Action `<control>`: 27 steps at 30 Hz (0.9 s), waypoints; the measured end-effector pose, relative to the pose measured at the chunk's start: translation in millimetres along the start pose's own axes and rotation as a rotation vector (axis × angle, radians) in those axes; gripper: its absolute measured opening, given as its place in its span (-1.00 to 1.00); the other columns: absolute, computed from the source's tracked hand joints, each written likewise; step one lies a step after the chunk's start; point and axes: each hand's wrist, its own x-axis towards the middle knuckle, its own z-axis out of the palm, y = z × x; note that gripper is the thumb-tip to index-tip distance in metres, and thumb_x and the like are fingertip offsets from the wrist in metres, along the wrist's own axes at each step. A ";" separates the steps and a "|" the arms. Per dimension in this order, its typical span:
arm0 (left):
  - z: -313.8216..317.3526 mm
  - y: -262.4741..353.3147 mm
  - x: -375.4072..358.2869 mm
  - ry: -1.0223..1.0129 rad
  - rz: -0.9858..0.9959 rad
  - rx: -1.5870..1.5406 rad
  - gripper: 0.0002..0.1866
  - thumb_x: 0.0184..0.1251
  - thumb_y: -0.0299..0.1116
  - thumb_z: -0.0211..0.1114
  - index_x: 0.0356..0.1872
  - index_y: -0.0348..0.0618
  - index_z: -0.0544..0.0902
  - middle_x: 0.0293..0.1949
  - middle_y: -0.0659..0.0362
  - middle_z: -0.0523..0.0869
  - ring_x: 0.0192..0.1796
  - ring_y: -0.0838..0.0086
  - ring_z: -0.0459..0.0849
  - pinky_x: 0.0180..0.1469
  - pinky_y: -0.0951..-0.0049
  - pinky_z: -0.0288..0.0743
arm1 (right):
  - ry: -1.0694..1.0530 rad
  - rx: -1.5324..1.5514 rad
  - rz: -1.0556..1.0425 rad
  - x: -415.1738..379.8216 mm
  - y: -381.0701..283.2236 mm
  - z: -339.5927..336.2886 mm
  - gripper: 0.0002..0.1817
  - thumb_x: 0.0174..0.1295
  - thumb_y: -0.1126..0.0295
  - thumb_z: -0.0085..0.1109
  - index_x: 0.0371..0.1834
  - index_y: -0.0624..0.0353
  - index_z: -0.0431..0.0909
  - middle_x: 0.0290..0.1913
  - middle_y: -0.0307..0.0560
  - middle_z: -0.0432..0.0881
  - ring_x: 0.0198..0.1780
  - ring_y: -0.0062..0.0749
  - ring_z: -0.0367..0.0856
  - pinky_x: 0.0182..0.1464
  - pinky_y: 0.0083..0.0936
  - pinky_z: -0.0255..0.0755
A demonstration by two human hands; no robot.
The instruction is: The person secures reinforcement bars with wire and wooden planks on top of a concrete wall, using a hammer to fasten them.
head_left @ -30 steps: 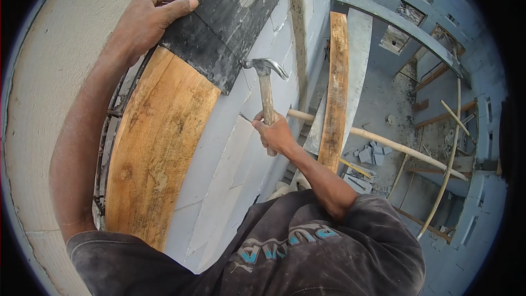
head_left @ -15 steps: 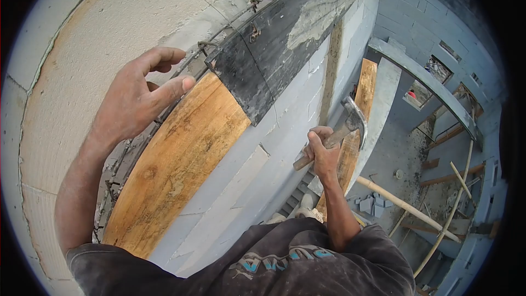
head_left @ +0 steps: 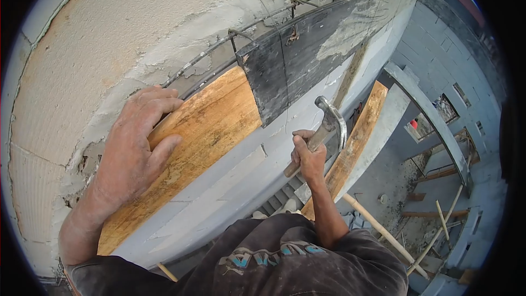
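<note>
My left hand [head_left: 139,142] lies over the top edge of a yellowish wooden board [head_left: 211,112], its thumb on the board's face and its fingers over the far side. The board stands along the wall, its right end against a black panel [head_left: 307,41]. In my right hand [head_left: 309,159] is a claw hammer [head_left: 331,123], gripped by the handle with its metal head up, apart from the board. Steel rebar [head_left: 205,52] runs along the top of the wall behind the board and panel.
A pale block wall [head_left: 148,16] rises at the left. To the right, a wooden plank [head_left: 356,145] slants beside a curved grey strip. Far below lie a floor with rubble, bamboo poles [head_left: 386,235] and block walls with openings [head_left: 446,107].
My left hand has come down from above the rebar onto the board's top edge and wrapped round it. The view has shifted, and the hammer stays in my right hand.
</note>
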 end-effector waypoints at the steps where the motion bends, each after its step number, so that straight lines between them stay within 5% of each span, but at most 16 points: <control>1: -1.9 0.0 1.3 -0.009 -0.005 -0.009 -0.49 0.21 -0.42 0.39 0.22 -0.04 0.50 0.31 0.05 0.50 0.44 0.16 0.39 0.49 0.13 0.27 | -0.018 0.009 -0.014 0.9 0.5 1.8 -0.69 0.36 0.25 0.31 -0.07 0.31 0.59 -0.62 -0.31 0.46 -0.63 -0.65 0.40 -0.57 -0.64 0.24; 5: -0.5 -0.7 5.4 -0.042 -0.079 -0.105 -0.53 0.21 -0.44 0.39 0.17 -0.04 0.53 0.29 0.07 0.52 0.41 0.16 0.44 0.43 0.13 0.35 | -0.110 0.054 -0.047 -4.5 19.7 15.3 -0.69 0.37 0.24 0.29 -0.06 0.30 0.59 -0.58 -0.30 0.50 -0.60 -0.65 0.43 -0.52 -0.65 0.31; 8: 6.0 14.1 2.0 0.132 -0.058 0.032 -0.53 0.16 -0.40 0.44 0.13 -0.06 0.56 0.27 0.04 0.53 0.36 0.17 0.49 0.32 0.16 0.45 | -0.194 0.040 0.002 -16.5 30.3 27.1 -0.68 0.39 0.21 0.28 -0.07 0.28 0.55 -0.56 -0.31 0.45 -0.59 -0.65 0.39 -0.50 -0.62 0.34; 11: 2.6 34.9 -9.7 0.217 0.247 -0.050 -0.52 0.16 -0.36 0.47 0.12 -0.11 0.57 0.17 0.03 0.62 0.24 0.14 0.59 0.21 0.20 0.52 | -0.249 -0.232 0.006 -22.4 54.2 18.5 -0.64 0.38 0.14 0.27 -0.12 0.29 0.58 -0.52 -0.18 0.52 -0.53 -0.53 0.47 -0.41 -0.48 0.42; 13: 38.9 37.4 -28.1 0.047 0.346 -0.514 -0.52 0.21 -0.31 0.47 0.14 -0.20 0.56 0.05 0.03 0.70 0.10 0.19 0.68 0.13 0.27 0.58 | -0.253 -0.428 -0.007 -22.8 68.8 9.8 -0.59 0.34 0.08 0.30 -0.18 0.31 0.62 -0.50 -0.04 0.59 -0.47 -0.37 0.54 -0.32 -0.34 0.49; 15: 85.7 44.9 -46.6 -0.365 -0.186 -0.997 -0.52 0.31 -0.28 0.42 0.18 -0.26 0.54 -0.04 0.06 0.73 0.01 0.25 0.72 0.07 0.31 0.60 | -0.264 -0.464 -0.055 -23.7 57.0 7.5 -0.61 0.33 0.12 0.31 -0.19 0.31 0.62 -0.51 -0.03 0.58 -0.47 -0.36 0.55 -0.32 -0.37 0.48; 17: 156.2 36.4 -68.3 -0.349 -0.535 -1.373 -0.49 0.43 -0.10 0.31 0.21 -0.29 0.53 -0.02 0.03 0.72 0.01 0.31 0.71 0.04 0.35 0.60 | -0.307 -0.528 -0.109 -22.0 48.9 1.7 -0.66 0.32 0.17 0.31 -0.21 0.31 0.63 -0.53 -0.02 0.58 -0.46 -0.36 0.57 -0.32 -0.38 0.48; 23: 218.3 43.5 -63.5 0.388 -0.731 -1.876 -0.17 0.43 0.30 0.08 0.23 -0.43 0.47 -0.03 -0.02 0.72 -0.04 0.30 0.72 -0.05 0.36 0.63 | -0.420 -0.676 -0.288 7.1 50.6 8.1 -0.79 0.05 0.54 0.24 -0.22 0.25 0.52 -0.48 0.11 0.56 -0.42 0.12 0.55 -0.30 -0.25 0.45; 26: 230.5 37.3 -59.9 0.455 -0.791 -1.867 -0.10 0.39 0.34 0.08 0.22 -0.51 0.46 -0.09 -0.02 0.74 -0.08 0.30 0.73 -0.08 0.36 0.64 | -0.411 -0.604 -0.217 9.7 56.9 15.1 -0.75 0.03 0.58 0.21 -0.18 0.22 0.53 -0.48 0.14 0.56 -0.41 0.15 0.54 -0.30 -0.24 0.45; 27: 231.8 36.4 -59.8 0.479 -0.793 -1.858 -0.10 0.38 0.35 0.09 0.21 -0.51 0.46 -0.10 -0.02 0.75 -0.09 0.30 0.73 -0.09 0.36 0.64 | -0.415 -0.594 -0.191 8.1 60.4 15.2 -0.80 0.12 0.49 0.28 -0.21 0.25 0.51 -0.50 0.09 0.57 -0.44 0.01 0.58 -0.30 -0.26 0.46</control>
